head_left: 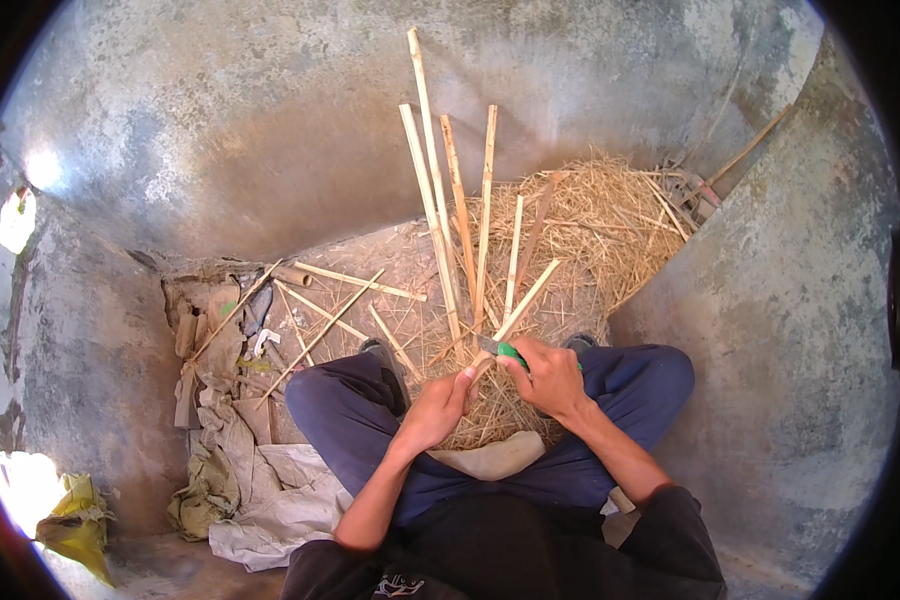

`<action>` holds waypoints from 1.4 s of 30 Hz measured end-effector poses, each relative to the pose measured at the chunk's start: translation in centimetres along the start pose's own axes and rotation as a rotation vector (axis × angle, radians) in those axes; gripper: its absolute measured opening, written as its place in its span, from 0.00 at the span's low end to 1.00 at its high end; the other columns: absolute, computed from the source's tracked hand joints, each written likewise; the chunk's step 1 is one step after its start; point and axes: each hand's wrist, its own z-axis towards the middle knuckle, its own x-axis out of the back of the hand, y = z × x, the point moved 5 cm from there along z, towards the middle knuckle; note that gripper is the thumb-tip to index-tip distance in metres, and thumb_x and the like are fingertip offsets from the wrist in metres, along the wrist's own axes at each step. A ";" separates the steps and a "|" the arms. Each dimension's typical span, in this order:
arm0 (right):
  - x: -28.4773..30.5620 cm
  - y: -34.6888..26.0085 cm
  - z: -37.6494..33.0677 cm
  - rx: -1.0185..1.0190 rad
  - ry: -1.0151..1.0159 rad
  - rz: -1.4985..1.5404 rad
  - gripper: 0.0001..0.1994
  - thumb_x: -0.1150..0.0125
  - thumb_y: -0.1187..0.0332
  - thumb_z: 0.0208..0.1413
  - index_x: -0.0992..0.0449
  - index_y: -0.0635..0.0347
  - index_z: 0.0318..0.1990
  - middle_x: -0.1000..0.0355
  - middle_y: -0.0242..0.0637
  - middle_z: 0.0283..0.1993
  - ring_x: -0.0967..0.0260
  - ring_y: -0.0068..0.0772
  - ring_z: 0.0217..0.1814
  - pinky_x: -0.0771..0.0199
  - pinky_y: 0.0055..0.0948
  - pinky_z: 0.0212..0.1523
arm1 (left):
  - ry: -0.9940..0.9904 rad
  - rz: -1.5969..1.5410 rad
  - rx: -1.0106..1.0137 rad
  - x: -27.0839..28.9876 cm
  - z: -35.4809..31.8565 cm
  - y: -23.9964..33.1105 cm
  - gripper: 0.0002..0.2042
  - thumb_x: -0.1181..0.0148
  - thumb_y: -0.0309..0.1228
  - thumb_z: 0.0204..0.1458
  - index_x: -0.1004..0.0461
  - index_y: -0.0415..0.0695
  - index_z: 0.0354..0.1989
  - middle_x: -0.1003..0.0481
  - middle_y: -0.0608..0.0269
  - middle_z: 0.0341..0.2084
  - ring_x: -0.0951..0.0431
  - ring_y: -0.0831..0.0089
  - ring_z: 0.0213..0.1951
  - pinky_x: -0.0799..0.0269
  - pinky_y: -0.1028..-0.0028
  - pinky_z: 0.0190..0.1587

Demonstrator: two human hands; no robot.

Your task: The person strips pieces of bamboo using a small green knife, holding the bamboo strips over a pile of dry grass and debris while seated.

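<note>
Between my knees, my left hand (442, 408) is closed around the near end of a pale wooden stick (530, 298), which slants away to the upper right. My right hand (547, 378) grips a knife (511, 352) with a green handle. Its blade lies against the stick just ahead of my left fingers. Shavings (500, 412) cover the floor below both hands. Beyond them, several longer sticks (433, 200) lean toward the far wall, and a shorter stick (514, 250) stands just past the one I hold.
A heap of straw-like shavings (610, 215) lies against the far wall at right. Loose sticks (322, 330) are scattered on the floor at left. Crumpled sacks (280, 505) lie beside my left leg. Grey plastered walls (770, 400) close in the sides. A yellow bag (78, 525) sits far left.
</note>
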 end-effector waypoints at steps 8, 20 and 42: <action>0.8 1.3 0.2 -0.077 0.023 -0.068 0.11 0.33 0.60 0.68 0.19 0.59 0.43 0.20 0.43 0.32 0.21 0.53 0.29 0.25 0.47 0.28 | 0.000 0.071 -0.008 0.2 0.3 1.1 0.29 0.59 0.47 0.80 0.24 0.35 0.34 0.28 0.50 0.18 0.25 0.54 0.24 0.29 0.55 0.36; 2.4 2.8 1.1 0.032 0.156 -0.130 0.11 0.33 0.59 0.68 0.17 0.56 0.45 0.19 0.41 0.32 0.21 0.50 0.26 0.26 0.44 0.24 | -0.064 0.087 0.032 1.4 -1.2 1.6 0.28 0.61 0.48 0.81 0.30 0.37 0.32 0.34 0.64 0.19 0.34 0.72 0.25 0.32 0.66 0.33; 11.5 8.5 6.2 -0.354 0.235 0.081 0.21 0.37 0.51 0.73 0.18 0.64 0.52 0.29 0.42 0.27 0.31 0.34 0.31 0.31 0.39 0.37 | 0.058 0.176 0.003 9.4 0.2 3.8 0.31 0.59 0.54 0.78 0.28 0.39 0.30 0.31 0.65 0.19 0.31 0.73 0.24 0.34 0.66 0.30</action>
